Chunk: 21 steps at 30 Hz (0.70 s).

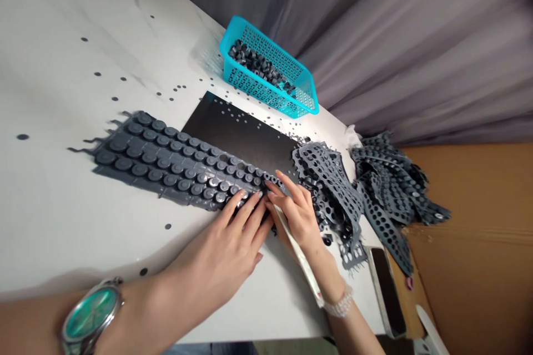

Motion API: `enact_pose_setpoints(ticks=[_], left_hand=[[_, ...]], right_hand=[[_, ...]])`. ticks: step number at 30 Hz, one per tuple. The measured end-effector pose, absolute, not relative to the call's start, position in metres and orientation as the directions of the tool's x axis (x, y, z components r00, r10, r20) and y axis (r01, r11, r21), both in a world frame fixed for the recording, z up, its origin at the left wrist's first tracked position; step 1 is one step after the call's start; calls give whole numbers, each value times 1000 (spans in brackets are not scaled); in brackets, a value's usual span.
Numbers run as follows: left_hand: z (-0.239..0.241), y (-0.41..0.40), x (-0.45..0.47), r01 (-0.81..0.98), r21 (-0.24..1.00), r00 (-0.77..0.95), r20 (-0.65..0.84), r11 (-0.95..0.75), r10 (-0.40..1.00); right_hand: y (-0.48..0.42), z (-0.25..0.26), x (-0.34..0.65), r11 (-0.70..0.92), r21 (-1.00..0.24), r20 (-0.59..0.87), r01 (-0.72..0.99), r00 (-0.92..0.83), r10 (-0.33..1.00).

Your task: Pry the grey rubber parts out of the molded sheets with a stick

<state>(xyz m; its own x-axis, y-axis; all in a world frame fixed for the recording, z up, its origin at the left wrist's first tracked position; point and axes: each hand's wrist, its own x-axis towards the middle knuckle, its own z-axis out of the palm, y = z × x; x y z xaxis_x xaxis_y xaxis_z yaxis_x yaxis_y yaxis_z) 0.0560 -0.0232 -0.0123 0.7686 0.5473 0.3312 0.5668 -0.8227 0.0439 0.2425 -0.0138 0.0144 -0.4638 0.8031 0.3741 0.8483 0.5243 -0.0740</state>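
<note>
A person's two bare hands work over a white desk [62, 205], seen from above. A long dark grey sheet [166, 158] with rows of raised round caps lies slantwise across the middle, from the far left down to the fingers at its near right end. The left hand [235, 236] is spread flat, fingers extended, its fingertips resting on the sheet's near edge without gripping anything. The right hand [297, 216] is curled closed around a slim white tool [302, 258], its index finger reaching over the sheet's right end (the tool's tip is hidden among the fingers). A watch with a green dial [92, 312] circles the left wrist, a beaded bracelet [341, 302] the right.

Behind the sheet, partly under it, lies a black board [245, 136]; farther off, a turquoise basket [245, 81] contains small dark pieces [260, 65]. Dark discs [23, 137] dot the desk. To the right are a heap of perforated grey sheets [328, 175], another dark pile [387, 177] and, nearer, a phone [387, 288]
</note>
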Motion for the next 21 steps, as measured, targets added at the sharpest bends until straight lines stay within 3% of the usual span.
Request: enact_pose_setpoints(ticks=[4,8,11,15,21], left_hand=[[-13,-23,56,578,60,761,322,-814,563],[-17,-23,56,559,51,774,325,-828,543],[-20,-23,55,548,35,785,324,-835,528],[-22,-21,56,545,26,787,329,-838,522],[-20,-21,57,541,26,784,347,-841,515]], right_hand=[[-18,11,241,483,-98,437,870,-398,807],[-23,11,246,218,-299,538,929,-24,843],[-23,14,255,84,-326,520,942,104,848],[-15,19,259,97,-279,446,955,39,894],[-1,19,236,450,-171,405,876,-354,843]])
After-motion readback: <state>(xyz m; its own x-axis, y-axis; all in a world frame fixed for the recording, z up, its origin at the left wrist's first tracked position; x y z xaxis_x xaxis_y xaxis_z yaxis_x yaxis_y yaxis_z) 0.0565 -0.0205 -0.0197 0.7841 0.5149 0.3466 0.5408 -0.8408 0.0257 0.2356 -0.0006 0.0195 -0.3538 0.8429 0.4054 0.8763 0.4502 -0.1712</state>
